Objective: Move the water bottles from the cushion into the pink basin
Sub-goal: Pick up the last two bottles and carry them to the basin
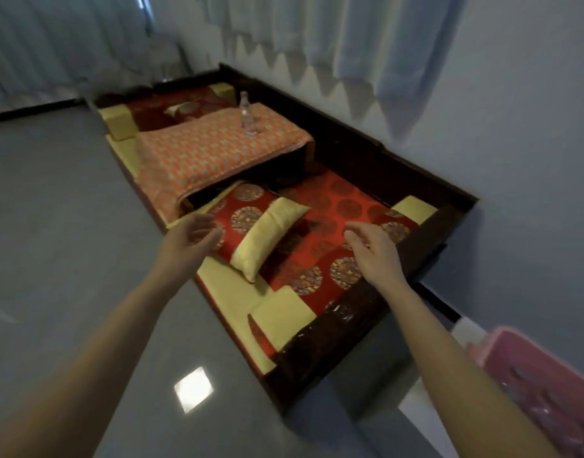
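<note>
I see one clear plastic water bottle (247,115) that stands upright on the far side of the low desk covered with an orange patterned cloth (201,153), well apart from both hands. The left hand (198,236) is stretched forward with the palm turned inward and the fingers loosely bent; it holds nothing. The right hand (373,256) is also stretched forward, palm down, with fingers relaxed and apart, and it too is empty. Both hands hover over the red cushion with round gold patterns (350,200), and the small yellow pillow (271,238) lies between them. The cushion sits inside a dark wooden frame (320,345) on the grey floor (69,242). The pink plastic basin (528,368) is at the lower right edge, beside the right forearm. It is blurred, so I cannot tell what is inside.
</note>
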Demonstrator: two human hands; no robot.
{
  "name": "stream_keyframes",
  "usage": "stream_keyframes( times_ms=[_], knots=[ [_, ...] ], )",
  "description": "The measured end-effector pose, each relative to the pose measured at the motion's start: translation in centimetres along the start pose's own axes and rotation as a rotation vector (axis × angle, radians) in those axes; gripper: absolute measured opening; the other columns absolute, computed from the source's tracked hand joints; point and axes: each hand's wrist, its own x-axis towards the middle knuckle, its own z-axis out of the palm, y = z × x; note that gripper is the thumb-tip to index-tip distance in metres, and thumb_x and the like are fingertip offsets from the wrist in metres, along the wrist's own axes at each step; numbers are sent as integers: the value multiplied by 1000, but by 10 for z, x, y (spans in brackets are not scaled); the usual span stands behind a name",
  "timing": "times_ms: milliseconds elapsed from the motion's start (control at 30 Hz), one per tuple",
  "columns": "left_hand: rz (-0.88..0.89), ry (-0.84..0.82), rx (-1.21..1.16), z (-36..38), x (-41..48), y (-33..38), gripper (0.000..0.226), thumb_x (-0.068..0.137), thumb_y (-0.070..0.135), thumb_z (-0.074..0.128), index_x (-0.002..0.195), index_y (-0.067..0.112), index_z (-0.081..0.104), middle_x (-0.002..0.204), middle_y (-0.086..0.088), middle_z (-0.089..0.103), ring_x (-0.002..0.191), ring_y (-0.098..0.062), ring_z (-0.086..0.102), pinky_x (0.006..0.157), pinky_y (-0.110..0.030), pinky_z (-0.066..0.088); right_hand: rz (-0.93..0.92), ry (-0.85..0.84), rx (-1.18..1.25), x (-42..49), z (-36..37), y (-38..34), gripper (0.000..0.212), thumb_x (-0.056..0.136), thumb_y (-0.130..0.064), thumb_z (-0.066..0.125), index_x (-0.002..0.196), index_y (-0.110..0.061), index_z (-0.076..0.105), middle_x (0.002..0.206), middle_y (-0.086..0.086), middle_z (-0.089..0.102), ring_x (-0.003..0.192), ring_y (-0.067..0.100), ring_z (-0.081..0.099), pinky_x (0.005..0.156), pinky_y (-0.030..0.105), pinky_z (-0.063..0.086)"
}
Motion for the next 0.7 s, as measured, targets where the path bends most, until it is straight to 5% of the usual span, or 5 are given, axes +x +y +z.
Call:
stream_keyframes(
  times_ms=[200,400,700],
  knots=[
    [-106,175,-8,-102,18,-55,13,91,24,61,103,19,65,87,11,64,81,-1,59,66,-12,41,-72,-174,28,31,113,-75,33,96,-39,47,122,-23,62,124,-6,58,119,12,48,94,24,34],
    [-168,213,-5,-166,70,-102,20,90,18,63,109,14,64,96,0,66,82,1,59,65,-6,42,-121,-239,53,95,192,-126,30,95,-38,50,118,-24,63,120,-7,59,115,10,50,90,25,34],
    [-220,145,11,-229,234,-147,32,84,7,69,115,9,60,108,-10,66,97,-18,62,90,-32,50,-62,-251,-1,246,300,-164,35,91,-39,56,123,-27,59,126,-6,55,120,18,50,93,35,43]
  ],
)
